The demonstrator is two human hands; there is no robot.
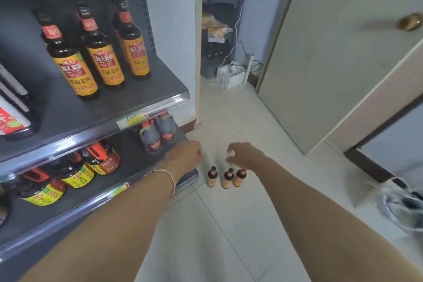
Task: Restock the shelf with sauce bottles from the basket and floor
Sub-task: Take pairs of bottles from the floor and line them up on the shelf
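Note:
Three small dark sauce bottles with orange labels stand upright on the pale tiled floor, just right of the shelf unit's lowest corner. My left hand hovers above and left of them, fingers curled, holding nothing. My right hand reaches down just above them with fingers apart and empty. Tall sauce bottles with yellow labels stand on the grey middle shelf, with bare shelf in front of and beside them. No basket is in view.
The lower shelf holds squat jugs with yellow labels and two grey jugs. A beige door with a brass knob stands open at right. A white bag with cables sits by the wall. A crumpled bag lies at far right.

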